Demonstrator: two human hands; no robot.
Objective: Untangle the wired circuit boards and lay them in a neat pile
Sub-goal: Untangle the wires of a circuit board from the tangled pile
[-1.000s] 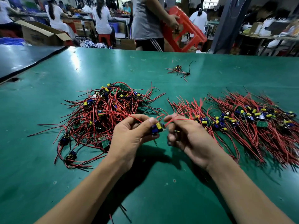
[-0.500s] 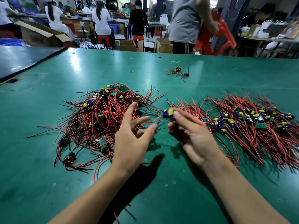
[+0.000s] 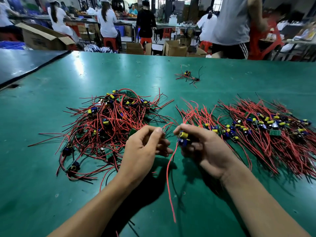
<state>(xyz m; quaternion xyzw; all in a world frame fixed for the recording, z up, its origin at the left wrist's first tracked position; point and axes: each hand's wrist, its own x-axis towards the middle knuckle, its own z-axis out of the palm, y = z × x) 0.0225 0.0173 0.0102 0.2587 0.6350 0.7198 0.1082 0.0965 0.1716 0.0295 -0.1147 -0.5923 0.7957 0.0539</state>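
One circuit board (image 3: 183,138) gripped in right hand (image 3: 205,147); left hand (image 3: 142,151) pinches one red wire (image 3: 166,126)

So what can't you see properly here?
Head view only.
Board underside: right hand fingers cover it.
What left hand pinches: fingertips hide it.
Boards deep in the tangle: wires bury them.
Neat pile: cut by right edge.
Stray board: too small for detail.

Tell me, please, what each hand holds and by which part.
The right hand grips a circuit board by its body; the left hand pinches a red wire.
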